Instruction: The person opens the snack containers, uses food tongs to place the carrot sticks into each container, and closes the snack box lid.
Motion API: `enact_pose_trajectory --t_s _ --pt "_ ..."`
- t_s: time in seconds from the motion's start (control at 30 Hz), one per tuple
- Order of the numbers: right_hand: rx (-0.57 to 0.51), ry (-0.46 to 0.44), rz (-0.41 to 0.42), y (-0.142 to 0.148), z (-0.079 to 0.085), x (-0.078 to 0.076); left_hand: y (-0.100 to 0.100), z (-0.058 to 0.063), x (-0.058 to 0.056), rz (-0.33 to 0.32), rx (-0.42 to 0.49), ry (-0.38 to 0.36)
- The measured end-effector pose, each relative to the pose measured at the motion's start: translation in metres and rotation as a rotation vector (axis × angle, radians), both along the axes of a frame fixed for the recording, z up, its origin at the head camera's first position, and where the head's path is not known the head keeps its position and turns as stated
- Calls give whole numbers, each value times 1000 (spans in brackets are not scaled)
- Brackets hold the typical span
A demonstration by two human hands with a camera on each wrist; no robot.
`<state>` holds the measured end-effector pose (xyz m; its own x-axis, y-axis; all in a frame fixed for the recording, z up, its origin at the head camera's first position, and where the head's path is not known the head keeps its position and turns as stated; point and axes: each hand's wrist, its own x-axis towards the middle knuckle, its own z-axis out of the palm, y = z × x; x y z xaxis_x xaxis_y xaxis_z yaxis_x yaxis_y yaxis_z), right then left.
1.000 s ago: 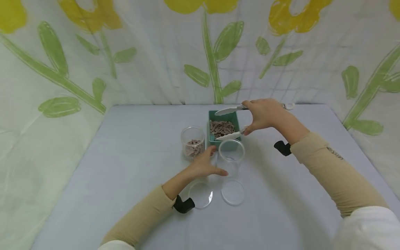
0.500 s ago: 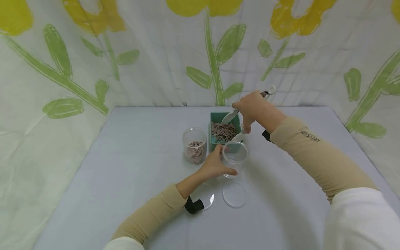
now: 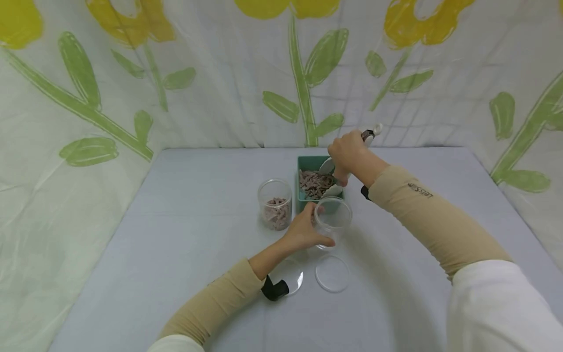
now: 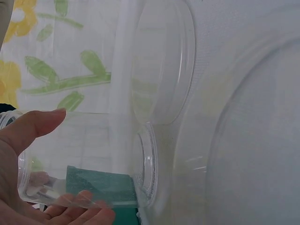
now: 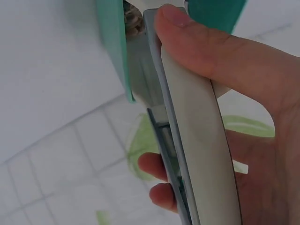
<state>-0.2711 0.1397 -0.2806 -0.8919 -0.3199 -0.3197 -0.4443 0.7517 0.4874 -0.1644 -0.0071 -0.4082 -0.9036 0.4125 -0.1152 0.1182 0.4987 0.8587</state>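
Note:
My left hand [image 3: 304, 233] is curled round the side of a clear plastic jar [image 3: 337, 215], which stands upright with nothing seen inside. In the left wrist view, the thumb [image 4: 37, 125] and fingers lie on either side of that jar. My right hand [image 3: 349, 154] grips white-tipped tongs [image 5: 197, 126] over a green bin [image 3: 308, 162]. Brownish-grey strips [image 3: 313, 183] fill part of the bin, and the spread tong tips reach down among them at its right side. A second clear jar [image 3: 274, 198], partly filled with similar strips, stands left of the bin.
Two clear round lids lie in front of the jars: one lid [image 3: 332, 275] in the open, the other lid [image 3: 298, 279] partly under my left wrist. A pale table [image 3: 198, 210] carries everything. Behind its far edge hangs a flower-painted curtain [image 3: 228, 98].
My right hand has brought the tongs down and left into the green bin, and their tips have drawn closer together. My left hand has moved right, from beside the jar to round it.

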Motion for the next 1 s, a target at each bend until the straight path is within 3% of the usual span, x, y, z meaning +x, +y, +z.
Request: enact_pose_trajectory --t_s 0.27,0.57,1.0 --pt "-143 12 54 18 -9 -2 0 -2 -1 -5 23 12" --pt "-271 3 40 34 -24 2 0 -2 -1 -4 34 -6" --pt "-249 71 171 39 -39 18 0 -3 -3 -16 46 10"
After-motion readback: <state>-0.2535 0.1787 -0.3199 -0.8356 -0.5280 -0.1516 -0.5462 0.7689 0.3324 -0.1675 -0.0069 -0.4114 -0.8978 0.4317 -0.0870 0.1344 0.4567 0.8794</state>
